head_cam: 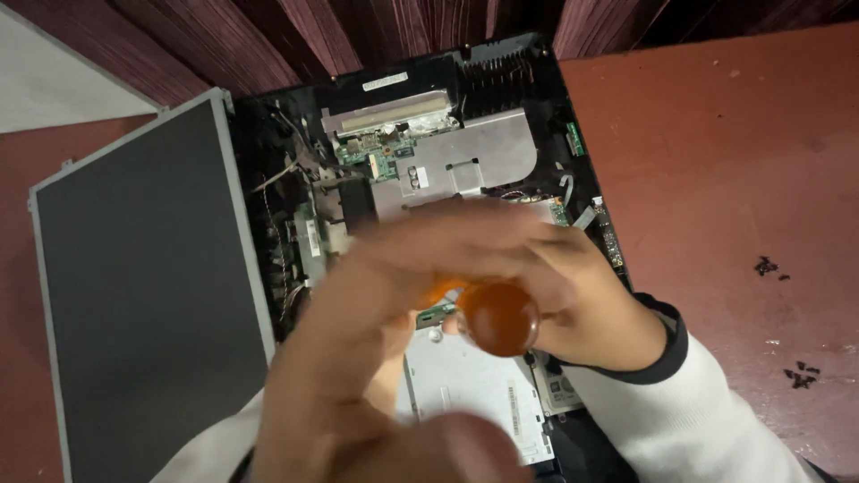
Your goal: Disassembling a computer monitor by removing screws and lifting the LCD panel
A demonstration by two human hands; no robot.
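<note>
An opened computer chassis (501, 76) lies on a reddish table, with a grey metal shield (483, 152) and green circuit boards (380, 161) exposed. My right hand (595, 295) grips an orange-brown screwdriver handle (497, 317) held upright over the middle of the chassis. My left hand (358, 358), blurred and close to the camera, reaches across with its fingers resting on the top of the same handle. The screwdriver's tip is hidden by the hands.
A detached dark display panel (152, 295) in a grey frame lies to the left of the chassis. A silver drive cover (479, 385) sits below the hands. Small black screws (767, 266) lie scattered on the table (743, 161) at right.
</note>
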